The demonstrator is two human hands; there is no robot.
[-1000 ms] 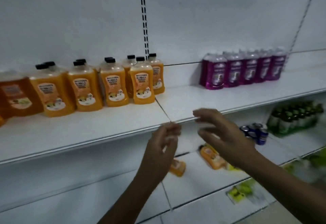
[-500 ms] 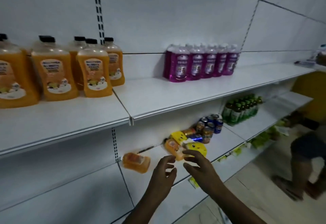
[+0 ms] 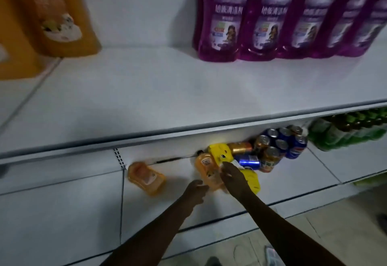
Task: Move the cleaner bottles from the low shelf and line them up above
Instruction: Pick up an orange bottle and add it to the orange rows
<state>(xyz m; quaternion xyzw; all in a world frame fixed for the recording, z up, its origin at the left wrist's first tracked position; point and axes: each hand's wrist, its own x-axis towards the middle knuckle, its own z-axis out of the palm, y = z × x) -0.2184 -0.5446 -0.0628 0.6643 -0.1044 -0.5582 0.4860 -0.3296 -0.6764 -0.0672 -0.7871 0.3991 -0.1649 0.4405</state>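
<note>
On the low shelf (image 3: 209, 207), two orange cleaner bottles are lying flat. One bottle (image 3: 206, 166) is pointing its black cap toward the back wall, long axis running front to back, wedged against a yellow pack (image 3: 222, 153). The right hand (image 3: 234, 179) is resting over its lower body; whether the fingers are gripping cannot be told. The left hand (image 3: 194, 188) is touching its base, fingers loosely curled. The second bottle (image 3: 146, 176) is lying diagonally, well apart to the left.

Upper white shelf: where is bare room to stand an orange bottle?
The upper white shelf is bare between the big orange bottles at left and the purple bottle row at right. The low shelf is crowded around the drink cans.
</note>
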